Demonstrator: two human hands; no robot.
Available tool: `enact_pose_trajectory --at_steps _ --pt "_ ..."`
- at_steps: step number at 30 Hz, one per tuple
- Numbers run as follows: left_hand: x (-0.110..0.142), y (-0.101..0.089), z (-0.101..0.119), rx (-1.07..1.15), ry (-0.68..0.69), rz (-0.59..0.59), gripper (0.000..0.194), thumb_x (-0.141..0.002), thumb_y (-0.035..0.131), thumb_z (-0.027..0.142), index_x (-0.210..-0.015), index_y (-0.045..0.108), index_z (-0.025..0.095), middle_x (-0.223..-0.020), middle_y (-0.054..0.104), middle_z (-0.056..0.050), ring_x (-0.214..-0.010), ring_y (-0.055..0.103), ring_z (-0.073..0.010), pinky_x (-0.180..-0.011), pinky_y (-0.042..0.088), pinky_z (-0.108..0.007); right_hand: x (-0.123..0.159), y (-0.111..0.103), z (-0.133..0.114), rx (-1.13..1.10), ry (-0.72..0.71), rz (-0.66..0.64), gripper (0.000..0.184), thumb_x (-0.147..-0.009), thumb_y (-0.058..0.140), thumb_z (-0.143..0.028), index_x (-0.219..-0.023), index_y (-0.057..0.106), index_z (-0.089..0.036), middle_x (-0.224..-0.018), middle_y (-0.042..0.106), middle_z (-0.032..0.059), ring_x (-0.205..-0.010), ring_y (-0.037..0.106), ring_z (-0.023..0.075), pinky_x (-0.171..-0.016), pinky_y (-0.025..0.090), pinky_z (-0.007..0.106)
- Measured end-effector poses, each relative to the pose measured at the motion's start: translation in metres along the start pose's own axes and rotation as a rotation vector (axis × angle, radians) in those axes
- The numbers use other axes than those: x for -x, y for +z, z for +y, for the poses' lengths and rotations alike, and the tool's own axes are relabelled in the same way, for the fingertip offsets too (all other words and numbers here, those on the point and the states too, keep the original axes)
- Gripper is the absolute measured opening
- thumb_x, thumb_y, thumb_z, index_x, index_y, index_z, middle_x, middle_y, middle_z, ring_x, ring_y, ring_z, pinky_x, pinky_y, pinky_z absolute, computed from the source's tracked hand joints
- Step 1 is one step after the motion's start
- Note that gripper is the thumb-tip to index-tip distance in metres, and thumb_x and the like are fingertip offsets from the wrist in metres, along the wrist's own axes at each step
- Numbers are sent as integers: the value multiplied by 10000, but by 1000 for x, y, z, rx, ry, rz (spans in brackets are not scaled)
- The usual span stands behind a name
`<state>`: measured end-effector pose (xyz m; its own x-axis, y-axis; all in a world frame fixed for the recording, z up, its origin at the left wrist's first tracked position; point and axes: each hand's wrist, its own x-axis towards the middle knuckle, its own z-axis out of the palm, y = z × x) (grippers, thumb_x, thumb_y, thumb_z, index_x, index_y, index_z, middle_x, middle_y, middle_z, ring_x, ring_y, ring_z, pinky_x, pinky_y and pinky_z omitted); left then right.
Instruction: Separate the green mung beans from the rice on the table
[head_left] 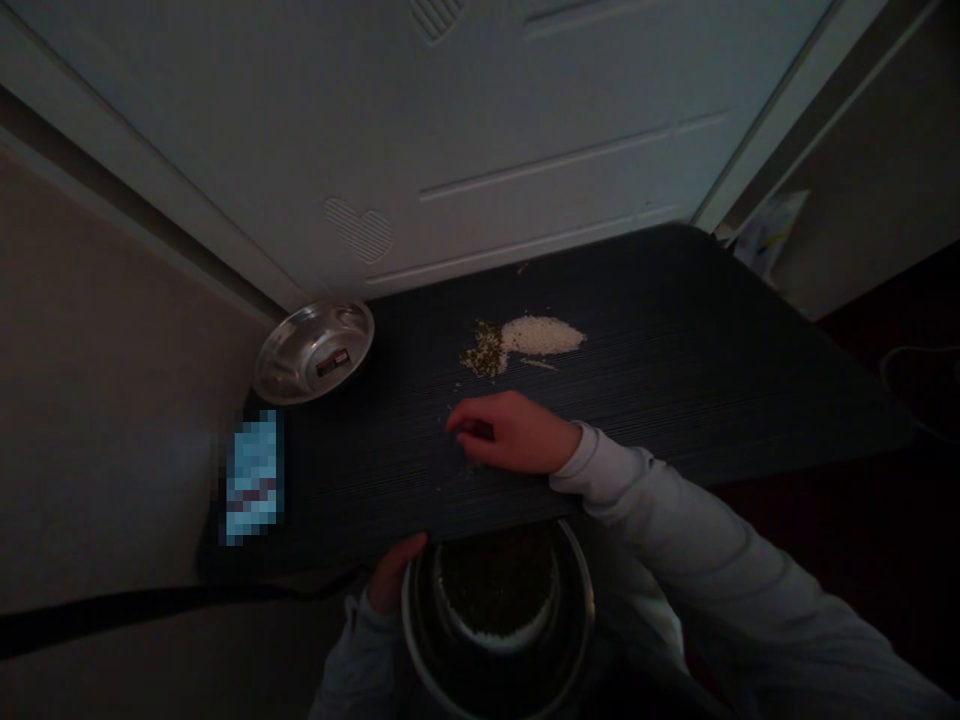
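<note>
My right hand (514,432) is low over the dark table, its fingers curled toward the thumb. Whatever lies between the fingertips, if anything, is too dark to make out. Just beyond it is a pile of white rice-like grains (544,335), joined on its left by a heap of small green grains mixed with white (486,350). My left hand (397,572) grips the left rim of a metal bowl (590,600) below the table's front edge. Dark green grains (495,580) fill the bowl's middle, with a pale band along their lower side.
A shiny steel bowl (281,365) with a dark label inside stands at the table's left back corner. Nearby lies a lit, pixelated phone-like screen (253,480). The dark table (675,340) backs onto a white door (487,130). A few loose grains are scattered about.
</note>
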<state>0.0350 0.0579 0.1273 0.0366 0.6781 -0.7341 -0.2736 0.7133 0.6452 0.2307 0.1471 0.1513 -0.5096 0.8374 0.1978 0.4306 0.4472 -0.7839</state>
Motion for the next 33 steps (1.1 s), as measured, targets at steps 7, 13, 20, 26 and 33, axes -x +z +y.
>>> enact_pose_trajectory --at_steps 7,13,20,26,33 --pt "-11 -14 -7 -18 9 49 201 -593 652 149 -425 638 260 -593 741 -2 -1120 569 -283 -1100 245 -381 0 3 2 8 -14 -49 150 -759 545 -137 -890 617 -154 -648 589 -28 -556 497 77 -557 366 194" --pt "-17 -18 -15 7 44 22 217 -621 639 184 -420 641 262 -588 740 8 -1013 637 -262 -1078 281 -338 2 3 3 -20 -21 -108 159 -730 561 -126 -875 615 -160 -670 604 -24 -573 514 82 -566 371 197" --pt "-43 -57 -28 -82 62 137 135 -508 709 160 -442 654 265 -569 739 17 -929 667 -282 -1061 314 -380 2 0 1 4 14 -160 177 -734 563 -150 -903 615 -151 -710 624 -8 -603 536 89 -582 372 200" --pt "-32 -36 -16 -52 -26 -29 155 -550 711 245 -415 636 254 -647 755 -25 -942 662 -300 -1019 376 -399 2 -1 1 1 23 -169 178 -741 560 -166 -911 611 -151 -724 627 -6 -611 536 88 -587 372 199" --pt "-22 -25 -7 -17 -60 -96 217 -560 687 135 -399 619 264 -514 715 4 -1019 631 -291 -1067 303 -396 1 2 1 92 30 -200 193 -730 563 -191 -911 615 -149 -698 624 -9 -584 511 91 -549 330 203"
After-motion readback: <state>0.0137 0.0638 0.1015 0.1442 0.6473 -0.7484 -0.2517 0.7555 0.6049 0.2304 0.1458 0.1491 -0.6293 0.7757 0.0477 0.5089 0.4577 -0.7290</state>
